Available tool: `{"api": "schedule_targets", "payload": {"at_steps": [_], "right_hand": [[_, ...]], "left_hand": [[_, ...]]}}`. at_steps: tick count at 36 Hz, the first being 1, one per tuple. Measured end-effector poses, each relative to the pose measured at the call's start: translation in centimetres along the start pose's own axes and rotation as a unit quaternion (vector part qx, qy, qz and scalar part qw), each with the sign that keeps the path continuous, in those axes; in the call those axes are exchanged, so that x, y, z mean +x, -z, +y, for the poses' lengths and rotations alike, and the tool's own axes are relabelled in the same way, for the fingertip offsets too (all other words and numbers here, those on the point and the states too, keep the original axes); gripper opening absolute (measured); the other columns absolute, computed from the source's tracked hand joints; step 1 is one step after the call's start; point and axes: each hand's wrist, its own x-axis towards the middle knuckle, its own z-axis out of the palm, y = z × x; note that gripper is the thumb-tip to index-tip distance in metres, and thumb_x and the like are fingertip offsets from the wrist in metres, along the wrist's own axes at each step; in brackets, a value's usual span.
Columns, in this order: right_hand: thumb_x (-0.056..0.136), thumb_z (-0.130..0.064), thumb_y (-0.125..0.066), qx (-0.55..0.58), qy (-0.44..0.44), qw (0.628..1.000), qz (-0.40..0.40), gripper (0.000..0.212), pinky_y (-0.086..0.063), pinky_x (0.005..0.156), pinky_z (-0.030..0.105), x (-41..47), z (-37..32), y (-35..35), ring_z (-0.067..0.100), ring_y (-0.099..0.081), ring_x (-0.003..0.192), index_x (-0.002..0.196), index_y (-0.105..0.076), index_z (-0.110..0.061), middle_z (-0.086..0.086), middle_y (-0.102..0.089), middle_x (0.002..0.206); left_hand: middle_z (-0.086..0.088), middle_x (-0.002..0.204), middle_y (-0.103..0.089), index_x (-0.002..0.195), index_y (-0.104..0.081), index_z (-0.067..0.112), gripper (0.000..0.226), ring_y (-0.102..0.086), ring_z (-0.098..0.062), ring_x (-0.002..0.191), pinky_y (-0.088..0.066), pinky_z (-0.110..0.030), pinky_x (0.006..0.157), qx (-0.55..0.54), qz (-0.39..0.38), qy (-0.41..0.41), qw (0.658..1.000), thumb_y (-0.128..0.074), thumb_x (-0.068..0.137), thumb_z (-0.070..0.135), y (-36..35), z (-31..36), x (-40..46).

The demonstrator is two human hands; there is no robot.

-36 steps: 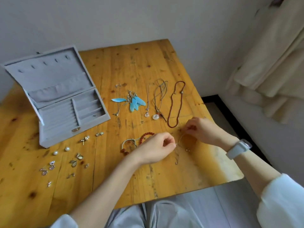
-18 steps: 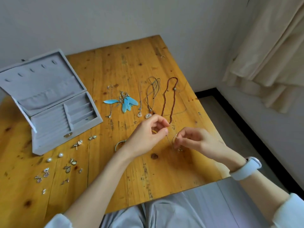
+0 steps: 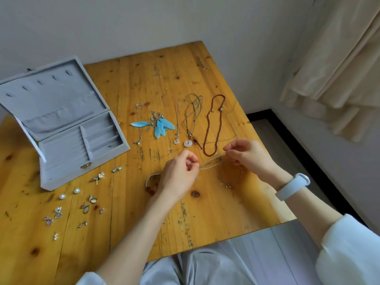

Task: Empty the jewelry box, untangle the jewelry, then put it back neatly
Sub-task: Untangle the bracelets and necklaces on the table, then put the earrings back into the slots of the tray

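Both hands are pinching a thin pale beaded chain (image 3: 211, 162) and holding it stretched just above the wooden table (image 3: 156, 79). Left hand (image 3: 178, 177) is gripping the left end, fingers curled tight around it. Right hand (image 3: 245, 154) is pinching the right end between thumb and fingertips; a white wristband (image 3: 293, 187) is sitting on that wrist.

Directly under the chain, near the right hand, a thin gold wire bangle (image 3: 231, 175) is lying flat. The left hand is partly covering a silver cuff bracelet with reddish beads (image 3: 152, 181), so only its left part is showing.

Just beyond the hands, laid out in a row: dark red bead necklace (image 3: 212, 128) on the right, then grey cord necklace with a white ring pendant (image 3: 190, 128), a thin silver chain with a small pale pendant (image 3: 176, 128), blue feather earrings (image 3: 161, 125), and another thin silver chain (image 3: 139, 124) furthest left.

Far left, the grey velvet jewelry box (image 3: 61, 128) is standing open, lid tilted back; its compartments are looking empty.

In front of the box, near left: two white pearl studs (image 3: 70, 193) and scattered small silver earrings (image 3: 82, 206), lying apart from one another.

Cream curtain (image 3: 337, 68) is hanging at far right.
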Motion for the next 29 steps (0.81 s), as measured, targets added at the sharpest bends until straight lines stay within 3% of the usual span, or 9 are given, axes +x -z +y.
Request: {"api": "schedule_targets", "payload": {"at_steps": [4, 7, 10, 15, 23, 29], "right_hand": [[0.089, -0.012, -0.055, -0.166, 0.043, 0.985, 0.034, 0.010, -0.052, 0.073, 0.023, 0.6, 0.2, -0.4, 0.014, -0.059, 0.084, 0.092, -0.064, -0.013, 0.001, -0.063, 0.092], [0.090, -0.014, -0.053, -0.269, 0.074, 0.959, 0.045, 0.015, -0.055, 0.078, 0.032, 0.4, 0.3, -0.5, 0.017, -0.059, 0.088, 0.100, -0.065, -0.011, 0.004, -0.064, 0.099], [0.091, -0.018, -0.052, -0.328, 0.106, 0.936, 0.068, 0.019, -0.053, 0.079, 0.036, 0.3, 0.4, -0.4, 0.021, -0.055, 0.094, 0.104, -0.065, -0.012, 0.007, -0.060, 0.104], [0.092, -0.019, -0.051, -0.336, 0.160, 0.925, 0.070, 0.021, -0.051, 0.078, 0.034, -0.1, -0.3, -1.5, 0.021, -0.053, 0.096, 0.108, -0.063, -0.011, 0.007, -0.058, 0.106], [0.093, -0.018, -0.048, -0.312, 0.237, 0.920, -0.019, 0.021, -0.050, 0.081, 0.032, -0.4, -3.9, -7.1, 0.020, -0.057, 0.097, 0.106, -0.063, -0.013, 0.004, -0.064, 0.104], [0.093, -0.022, -0.046, -0.311, 0.275, 0.903, -0.112, 0.022, -0.052, 0.080, 0.032, 0.1, -6.7, -13.3, 0.017, -0.058, 0.095, 0.108, -0.062, -0.016, 0.002, -0.063, 0.105]], "left_hand": [[0.011, 0.076, -0.060, 0.089, -0.058, 0.021, 0.003, -0.055, -0.008, 0.070, -0.044, -0.021, 0.055, 0.079, 0.014, -0.005, 0.997, -0.056, 0.088, 0.020, -0.3, 0.3, 0.6], [0.004, 0.092, -0.063, 0.089, -0.061, 0.021, 0.007, -0.049, -0.015, 0.091, -0.045, -0.029, 0.069, 0.152, 0.011, -0.029, 0.988, -0.055, 0.088, 0.024, -0.5, 0.3, 0.8], [0.002, 0.102, -0.058, 0.091, -0.063, 0.020, 0.011, -0.045, -0.016, 0.096, -0.042, -0.031, 0.081, 0.165, 0.023, -0.039, 0.985, -0.054, 0.089, 0.026, -0.5, -0.2, 0.7], [0.001, 0.110, -0.056, 0.102, -0.063, 0.017, 0.017, -0.045, -0.017, 0.107, -0.036, -0.033, 0.089, 0.133, 0.058, -0.047, 0.988, -0.053, 0.089, 0.023, 0.4, -1.6, 0.0], [0.002, 0.113, -0.059, 0.105, -0.063, 0.015, 0.020, -0.050, -0.016, 0.109, -0.038, -0.036, 0.096, 0.108, 0.093, -0.005, 0.990, -0.053, 0.089, 0.018, 5.0, -4.4, -1.4], [0.001, 0.105, -0.061, 0.100, -0.065, 0.015, 0.016, -0.054, -0.015, 0.100, -0.032, -0.018, 0.083, 0.124, 0.147, 0.032, 0.981, -0.054, 0.088, 0.016, 9.8, -7.6, -3.4]]}}
